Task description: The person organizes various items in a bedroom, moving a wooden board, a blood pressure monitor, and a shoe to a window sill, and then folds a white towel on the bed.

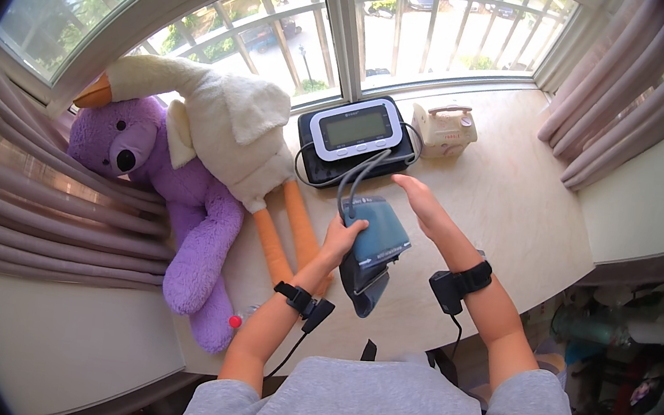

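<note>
My left hand [342, 237] grips a blue and black blood pressure cuff [380, 229] by its left side, thumb across the blue fabric. Below the blue part hangs the cuff's dark strap end, with a metal bar near it. Two grey air tubes [356, 176] run from the cuff up to a white blood pressure monitor [356, 129], whose grey screen faces up. The monitor rests on a black case [319, 170]. My right hand [421, 204] is held out flat to the right of the cuff, apart from it and holding nothing.
On the left lie a purple teddy bear [202, 254] and a white plush goose [234, 139] with orange legs. A cream house-shaped box [445, 133] stands right of the monitor. A red-capped bottle [237, 320] is by my left forearm. Curtains [620, 87] and barred windows border the wooden top [514, 192].
</note>
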The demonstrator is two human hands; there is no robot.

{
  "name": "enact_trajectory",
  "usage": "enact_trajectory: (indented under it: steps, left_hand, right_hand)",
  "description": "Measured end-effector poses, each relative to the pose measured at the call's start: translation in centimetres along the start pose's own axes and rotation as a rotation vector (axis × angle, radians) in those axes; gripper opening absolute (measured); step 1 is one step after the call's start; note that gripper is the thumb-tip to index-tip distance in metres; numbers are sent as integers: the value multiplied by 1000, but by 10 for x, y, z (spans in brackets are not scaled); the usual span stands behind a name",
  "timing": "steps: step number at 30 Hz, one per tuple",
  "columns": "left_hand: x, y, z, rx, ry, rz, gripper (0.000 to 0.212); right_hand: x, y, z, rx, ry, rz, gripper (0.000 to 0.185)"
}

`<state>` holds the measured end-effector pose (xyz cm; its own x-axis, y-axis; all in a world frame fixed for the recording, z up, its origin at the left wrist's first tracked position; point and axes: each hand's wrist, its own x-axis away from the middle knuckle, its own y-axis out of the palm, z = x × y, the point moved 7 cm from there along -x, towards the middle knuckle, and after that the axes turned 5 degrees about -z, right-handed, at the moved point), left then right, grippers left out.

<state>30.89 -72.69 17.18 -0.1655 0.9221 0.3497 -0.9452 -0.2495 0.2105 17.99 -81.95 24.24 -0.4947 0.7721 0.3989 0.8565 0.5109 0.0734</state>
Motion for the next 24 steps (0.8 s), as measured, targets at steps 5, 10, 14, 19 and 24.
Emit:
enact_trajectory:
  steps: [5, 10, 14, 19, 24]
  left_hand:
    - [-18, 10, 52, 486, -109, -92, 34]
    - [-52, 22, 92, 508, -149, -219, 37]
    - [-79, 41, 157, 353, -110, -357, 33]
    - [-99, 59, 269, -251, 226, -511, 42]
    - [-134, 35, 309, -876, 641, -248, 41]
  right_hand:
    - [35, -79, 94, 136, 176, 365, 75]
    - [72, -15, 155, -730, 658, 68, 90]
    - [26, 35, 70, -1421, 238, -429, 79]
    - [-57, 13, -59, -1218, -253, -466, 56]
    - [-153, -17, -78, -1186, -338, -290, 35]
